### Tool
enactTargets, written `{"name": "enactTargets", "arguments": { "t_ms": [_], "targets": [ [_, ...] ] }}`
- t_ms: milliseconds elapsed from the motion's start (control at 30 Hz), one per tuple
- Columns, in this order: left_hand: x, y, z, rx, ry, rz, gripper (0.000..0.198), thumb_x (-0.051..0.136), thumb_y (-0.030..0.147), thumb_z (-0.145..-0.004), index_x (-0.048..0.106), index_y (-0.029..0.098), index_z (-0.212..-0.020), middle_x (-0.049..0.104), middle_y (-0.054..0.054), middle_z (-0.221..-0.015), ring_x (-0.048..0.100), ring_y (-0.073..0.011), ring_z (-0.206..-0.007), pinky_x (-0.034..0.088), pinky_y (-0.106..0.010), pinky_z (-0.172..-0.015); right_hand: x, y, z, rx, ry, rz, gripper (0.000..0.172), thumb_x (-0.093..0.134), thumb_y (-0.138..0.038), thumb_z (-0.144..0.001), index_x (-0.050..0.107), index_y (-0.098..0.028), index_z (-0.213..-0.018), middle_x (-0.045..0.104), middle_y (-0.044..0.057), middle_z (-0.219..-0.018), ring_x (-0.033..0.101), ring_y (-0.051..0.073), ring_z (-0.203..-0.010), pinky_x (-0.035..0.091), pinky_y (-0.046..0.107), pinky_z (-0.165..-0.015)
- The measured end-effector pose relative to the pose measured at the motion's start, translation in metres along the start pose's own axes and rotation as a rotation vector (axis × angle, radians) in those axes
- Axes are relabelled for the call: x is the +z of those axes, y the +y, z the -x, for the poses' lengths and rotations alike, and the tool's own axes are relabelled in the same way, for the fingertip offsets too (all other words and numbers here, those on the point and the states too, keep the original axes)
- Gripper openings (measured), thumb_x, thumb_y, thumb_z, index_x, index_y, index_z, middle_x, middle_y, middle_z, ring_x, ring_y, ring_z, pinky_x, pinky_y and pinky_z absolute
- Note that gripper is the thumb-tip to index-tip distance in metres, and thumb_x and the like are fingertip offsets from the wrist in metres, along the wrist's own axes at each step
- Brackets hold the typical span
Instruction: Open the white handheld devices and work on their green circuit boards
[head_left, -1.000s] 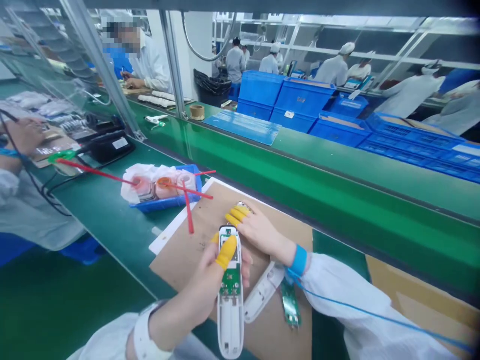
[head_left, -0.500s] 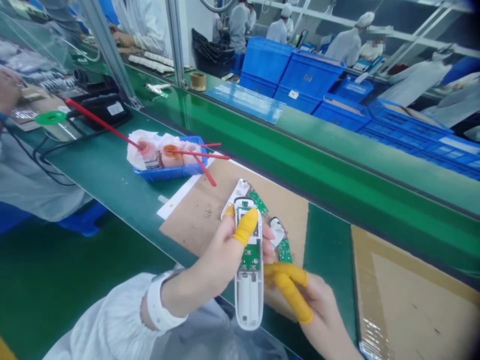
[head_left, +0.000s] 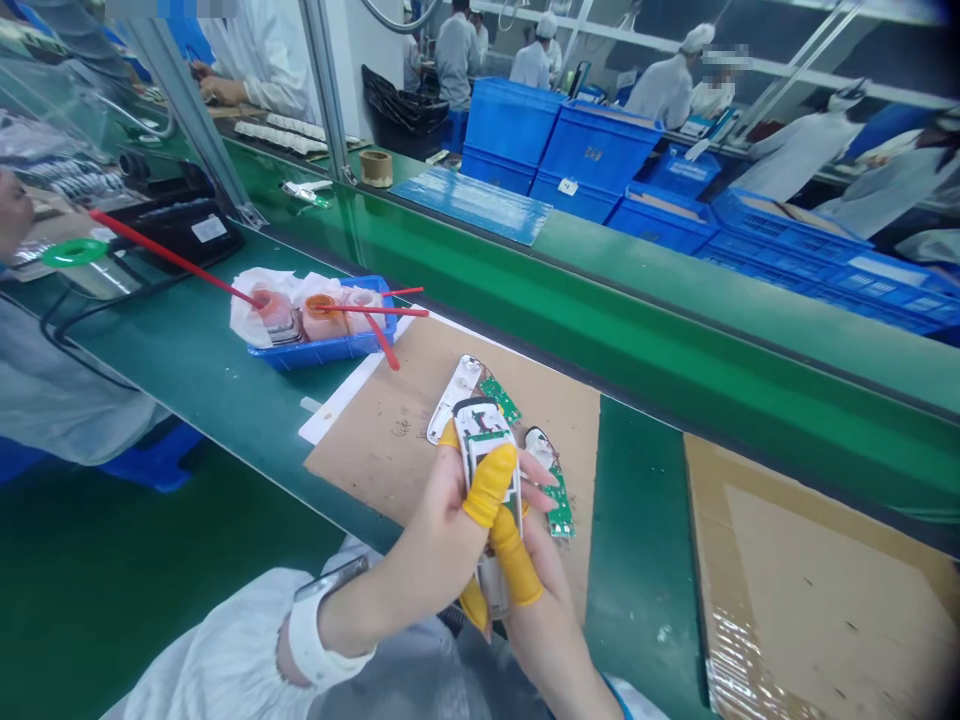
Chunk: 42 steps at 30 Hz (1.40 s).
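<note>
My left hand (head_left: 442, 545) grips a long white device shell (head_left: 486, 440) with a green circuit board inside it, the yellow-capped thumb pressed on the board. From below, my right hand (head_left: 536, 600) closes on the lower end of the same shell with yellow-capped fingers. Both hands hover over a brown cardboard sheet (head_left: 390, 440). On the sheet behind them lie another white shell half (head_left: 450, 395) and loose green circuit boards (head_left: 559, 500) with thin wires.
A blue tray (head_left: 330, 350) with small pots and red sticks stands at the sheet's far left. A second cardboard sheet (head_left: 810, 570) lies to the right. Blue crates (head_left: 600, 160) line the far side of the green belt. A co-worker's sleeve (head_left: 52, 390) is at left.
My right hand drew back from the far side of the cardboard, came up under the shell and closed on its lower end. The shell stayed in my left hand and tilted closer.
</note>
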<state>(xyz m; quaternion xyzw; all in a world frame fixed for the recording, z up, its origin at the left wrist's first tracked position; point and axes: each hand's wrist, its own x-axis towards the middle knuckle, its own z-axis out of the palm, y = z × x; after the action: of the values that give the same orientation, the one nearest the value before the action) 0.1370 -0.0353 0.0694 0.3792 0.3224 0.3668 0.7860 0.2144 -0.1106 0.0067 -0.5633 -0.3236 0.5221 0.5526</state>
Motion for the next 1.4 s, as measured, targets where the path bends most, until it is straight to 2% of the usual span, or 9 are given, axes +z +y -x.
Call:
{"name": "enactTargets", "arguments": {
  "t_ms": [167,333,467,633,767,900,1167,1300,1400],
  "targets": [
    [-0.002,-0.01,0.001,0.078,-0.009,-0.155,0.028,0.058,0.046,-0.085,0.051,0.019,-0.082,0.071,-0.004,-0.082,0.066,-0.0117,-0.068,0.053,-0.022,-0.063,-0.002,0.005,-0.005,-0.271,0.022,0.084,0.034,0.057,-0.044,-0.09,0.061,-0.031,-0.121,0.066,0.002,-0.117,0.063,0.021,-0.107,0.053,0.028,-0.087],
    [-0.007,-0.025,-0.006,0.058,-0.025,-0.256,0.036,0.048,0.055,-0.087,0.051,0.02,-0.093,0.071,-0.01,-0.099,0.067,-0.0204,-0.091,0.054,-0.033,-0.08,-0.021,-0.006,-0.018,-0.234,-0.138,0.273,0.044,0.048,-0.059,-0.089,0.07,-0.023,-0.102,0.07,0.006,-0.091,0.067,0.019,-0.08,0.055,0.027,-0.067],
    [-0.021,-0.037,-0.025,-0.046,-0.149,-0.535,0.049,0.042,0.054,-0.089,0.045,0.017,-0.121,0.051,-0.017,-0.137,0.047,-0.0268,-0.128,0.035,-0.046,-0.109,-0.061,-0.038,-0.06,-0.134,-0.294,0.417,0.048,0.067,-0.066,-0.07,0.072,-0.019,-0.07,0.069,0.006,-0.078,0.064,0.02,-0.072,0.054,0.031,-0.065],
    [-0.034,-0.049,-0.05,-0.079,-0.09,-1.014,0.056,0.028,0.048,-0.093,0.038,0.012,-0.133,0.044,-0.019,-0.144,0.039,-0.0269,-0.134,0.03,-0.048,-0.112,-0.141,-0.072,-0.175,-0.034,0.143,0.564,0.028,0.068,-0.041,-0.082,0.065,-0.014,-0.092,0.064,0.001,-0.078,0.06,0.013,-0.065,0.052,0.026,-0.059],
    [-0.026,-0.054,-0.065,-0.072,-0.175,-1.217,0.039,0.034,0.042,-0.091,0.058,0.016,-0.107,0.068,-0.015,-0.11,0.061,-0.0309,-0.106,0.047,-0.048,-0.091,-0.195,-0.076,-0.266,0.067,0.495,0.667,0.024,0.057,-0.031,-0.093,0.057,-0.014,-0.11,0.061,0.004,-0.098,0.061,0.013,-0.076,0.054,0.029,-0.066],
    [-0.013,-0.06,-0.081,-0.059,-0.188,-1.299,0.027,0.041,0.038,-0.087,0.058,0.02,-0.077,0.069,-0.01,-0.077,0.066,-0.0333,-0.076,0.047,-0.047,-0.069,-0.222,-0.073,-0.302,0.119,0.609,0.72,0.028,0.058,-0.033,-0.092,0.057,-0.015,-0.113,0.06,0.006,-0.108,0.062,0.017,-0.088,0.055,0.034,-0.074],
    [-0.012,-0.066,-0.093,-0.116,-0.256,-1.036,0.015,0.039,0.032,-0.087,0.048,0.021,-0.081,0.067,-0.01,-0.079,0.068,-0.0294,-0.083,0.049,-0.043,-0.074,-0.217,-0.086,-0.265,0.006,0.666,0.727,0.034,0.057,-0.031,-0.092,0.051,-0.017,-0.123,0.054,0.008,-0.122,0.059,0.02,-0.098,0.053,0.038,-0.08],
    [-0.014,-0.052,-0.068,-0.226,-0.286,-0.644,0.026,0.027,0.042,-0.093,0.042,0.022,-0.088,0.064,-0.003,-0.076,0.066,-0.0154,-0.059,0.052,-0.029,-0.057,-0.173,-0.077,-0.176,0.04,0.196,0.569,0.048,0.054,-0.057,-0.086,0.062,-0.013,-0.103,0.067,0.008,-0.094,0.053,0.008,-0.048,0.042,0.02,-0.04],
    [-0.018,-0.046,-0.05,-0.229,-0.24,-0.355,0.038,0.041,0.057,-0.088,0.043,0.021,-0.077,0.056,0.003,-0.064,0.054,-0.0091,-0.045,0.044,-0.023,-0.047,-0.137,-0.058,-0.098,0.155,-0.218,0.396,0.076,0.05,-0.083,-0.068,0.067,-0.013,-0.089,0.065,0.004,-0.061,0.05,0.009,-0.034,0.036,0.02,-0.032]
  ]
}}
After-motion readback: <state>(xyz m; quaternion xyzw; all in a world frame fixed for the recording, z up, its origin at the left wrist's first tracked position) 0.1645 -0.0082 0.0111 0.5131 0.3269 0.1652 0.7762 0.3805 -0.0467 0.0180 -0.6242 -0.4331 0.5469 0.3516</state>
